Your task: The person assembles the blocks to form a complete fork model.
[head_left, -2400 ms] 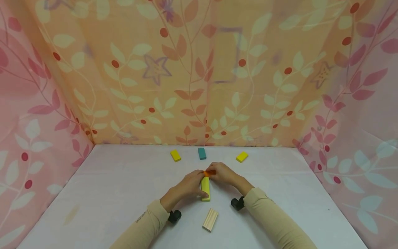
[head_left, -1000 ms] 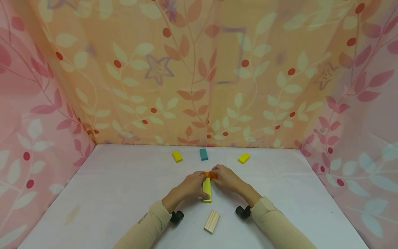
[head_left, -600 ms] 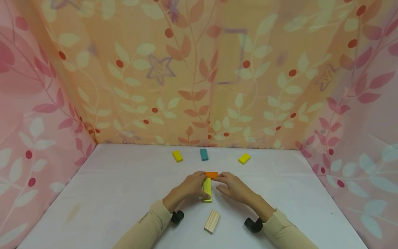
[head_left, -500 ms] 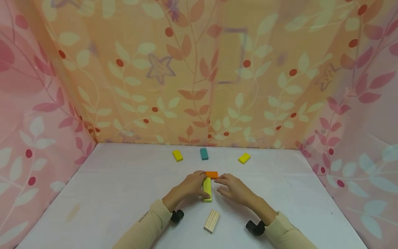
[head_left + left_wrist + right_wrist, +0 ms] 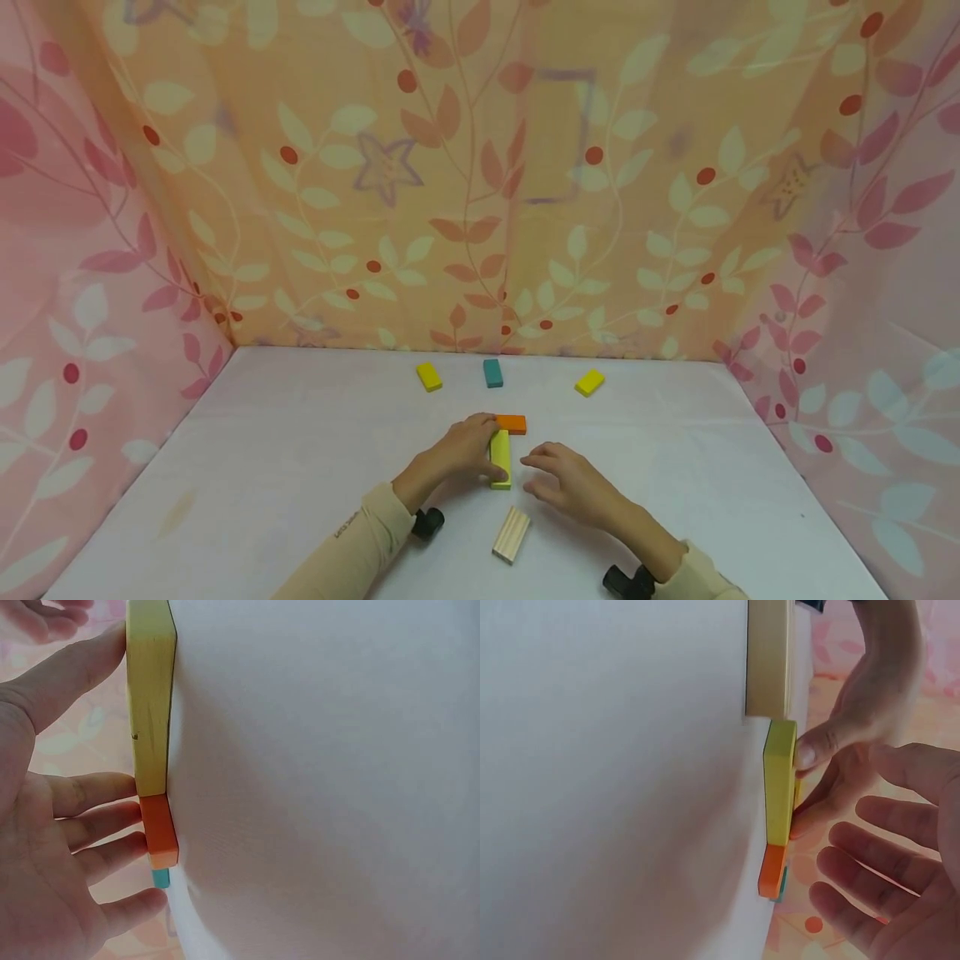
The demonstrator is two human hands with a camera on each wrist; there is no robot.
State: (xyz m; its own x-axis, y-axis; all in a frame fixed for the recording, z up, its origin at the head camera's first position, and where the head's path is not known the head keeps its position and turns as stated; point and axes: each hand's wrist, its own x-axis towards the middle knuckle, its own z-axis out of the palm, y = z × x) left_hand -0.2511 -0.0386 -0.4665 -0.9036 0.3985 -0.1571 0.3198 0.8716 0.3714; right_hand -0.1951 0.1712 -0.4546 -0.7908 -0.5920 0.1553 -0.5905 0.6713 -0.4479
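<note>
White tabletop (image 5: 262, 475), long yellow block (image 5: 500, 454) touching wide-spread left fingers (image 5: 94, 793), right fingers (image 5: 892, 814) parted nearby

A: Fit deets pls?
B: Beige L sleeve (image 5: 333, 550) w/ tiny dark lettering (image 5: 347, 524) nr the cuff (image 5: 387, 506), cant read it. R sleeve (image 5: 693, 577) beige too.
A: Gear?
B: Blk L wrist cam (image 5: 430, 524), blk R wrist cam (image 5: 632, 583).

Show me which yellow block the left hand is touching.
The long yellow block, beside the orange block; the other two yellow blocks are shorter and lie farther back, untouched.
</note>
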